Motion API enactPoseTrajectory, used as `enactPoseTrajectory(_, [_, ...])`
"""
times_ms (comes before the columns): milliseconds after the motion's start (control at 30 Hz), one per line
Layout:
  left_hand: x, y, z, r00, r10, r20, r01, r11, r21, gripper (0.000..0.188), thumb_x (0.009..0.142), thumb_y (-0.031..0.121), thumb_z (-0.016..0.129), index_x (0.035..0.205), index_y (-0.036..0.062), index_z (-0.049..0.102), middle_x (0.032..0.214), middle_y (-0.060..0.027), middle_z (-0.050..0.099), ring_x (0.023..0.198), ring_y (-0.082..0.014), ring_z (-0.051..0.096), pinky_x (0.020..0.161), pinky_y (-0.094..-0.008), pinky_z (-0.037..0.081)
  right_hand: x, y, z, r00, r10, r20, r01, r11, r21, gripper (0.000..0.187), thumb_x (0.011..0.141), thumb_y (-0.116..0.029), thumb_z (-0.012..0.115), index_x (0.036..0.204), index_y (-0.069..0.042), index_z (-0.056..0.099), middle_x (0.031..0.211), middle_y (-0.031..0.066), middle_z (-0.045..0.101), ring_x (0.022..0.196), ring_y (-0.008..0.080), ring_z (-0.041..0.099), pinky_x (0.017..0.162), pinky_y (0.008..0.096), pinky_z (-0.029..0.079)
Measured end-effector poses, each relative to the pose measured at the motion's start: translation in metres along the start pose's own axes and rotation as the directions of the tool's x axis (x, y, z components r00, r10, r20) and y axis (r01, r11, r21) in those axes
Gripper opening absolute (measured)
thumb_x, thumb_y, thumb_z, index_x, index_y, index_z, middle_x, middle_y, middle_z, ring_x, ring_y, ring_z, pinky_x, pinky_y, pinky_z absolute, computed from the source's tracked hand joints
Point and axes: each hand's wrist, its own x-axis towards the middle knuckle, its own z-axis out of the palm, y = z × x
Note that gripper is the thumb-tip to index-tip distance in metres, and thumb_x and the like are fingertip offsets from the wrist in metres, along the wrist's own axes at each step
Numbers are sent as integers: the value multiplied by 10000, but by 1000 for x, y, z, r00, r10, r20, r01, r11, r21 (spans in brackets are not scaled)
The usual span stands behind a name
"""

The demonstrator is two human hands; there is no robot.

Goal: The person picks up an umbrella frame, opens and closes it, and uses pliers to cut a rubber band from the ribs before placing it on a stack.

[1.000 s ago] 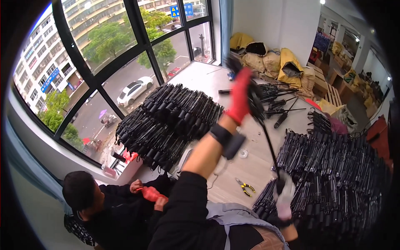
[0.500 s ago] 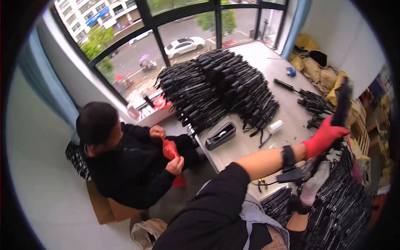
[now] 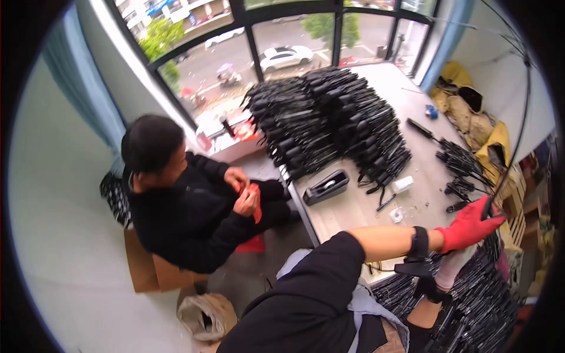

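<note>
My left hand (image 3: pixel 471 226), in a red work glove, is closed around the lower shaft of a black umbrella frame (image 3: pixel 526 112). The bare frame rises at the right, with thin ribs spread from its top and no cloth on them. My right hand (image 3: pixel 455 262), in a pale glove, is just below the left one; its fingers are hidden behind the red glove. Beneath both hands lies a large heap of folded black umbrella frames (image 3: pixel 471 312).
More folded umbrella frames (image 3: pixel 329 123) are piled on the table (image 3: pixel 382 73) by the window. A black tape dispenser (image 3: pixel 326 187) and a white roll (image 3: pixel 402 185) are nearby. Loose frames (image 3: pixel 462 162) lie along the right edge. A seated person (image 3: pixel 182 206) handles something red at the left.
The umbrella frame, a blurred dark bundle before, now has its ribs spread at upper right. My left hand has moved lower, closer to my right. The seated person's hands have drawn together.
</note>
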Motion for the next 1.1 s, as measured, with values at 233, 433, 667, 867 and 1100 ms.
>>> enactPoseTrajectory(233, [-21, -56, -31, 964, -113, 241, 128, 991, -44, 292, 895, 198, 667, 1104, 30, 554, 923, -33, 636, 843, -84, 591, 700, -276, 512, -33, -33, 1, 936, -10, -352, 26, 999, 41, 336, 979, -290, 527, 1069, 29, 579, 812, 58, 592, 676, 173, 577, 602, 312, 480])
enactPoseTrajectory(433, [113, -9, -160, 958, -147, -244, 45, 923, -382, 728, 910, 611, 487, 1355, 43, 388, 1296, -184, 534, 1203, -325, 515, 1023, -493, 381, -106, -66, -110, 689, 423, 588, -625, -64, 778, 451, 940, -460, 558, 954, -9, 562, 613, 18, 522, 409, 66, 411, 367, 193, 264])
enactPoseTrajectory(667, [146, -27, -118, 866, -155, 475, 470, 572, -672, 670, 897, 506, 595, 1342, 70, 349, 1181, -208, 575, 1083, -309, 587, 871, -458, 512, -141, -97, -141, 484, 382, 787, -803, -162, 573, 530, 913, -516, 569, 1015, 4, 556, 622, 43, 535, 412, 82, 422, 385, 212, 315])
enactPoseTrajectory(867, [131, -30, -83, 944, -162, 288, 300, 786, -541, 430, 906, 399, 623, 1116, 40, 514, 840, -81, 591, 700, -183, 607, 650, -327, 526, -116, -95, -120, 762, 578, 293, -644, 627, 437, 384, 948, -323, 528, 1137, 11, 548, 657, 61, 543, 458, 122, 470, 426, 259, 387])
enactPoseTrajectory(1100, [8, -40, -48, 815, -453, 362, 579, 612, -538, 358, 887, 191, 659, 1165, -3, 542, 750, -43, 582, 571, -169, 571, 586, -313, 515, -69, -72, -43, 840, 479, 254, -542, 735, 407, 359, 994, -163, 415, 1284, 38, 484, 980, 142, 627, 820, 160, 630, 720, 317, 510])
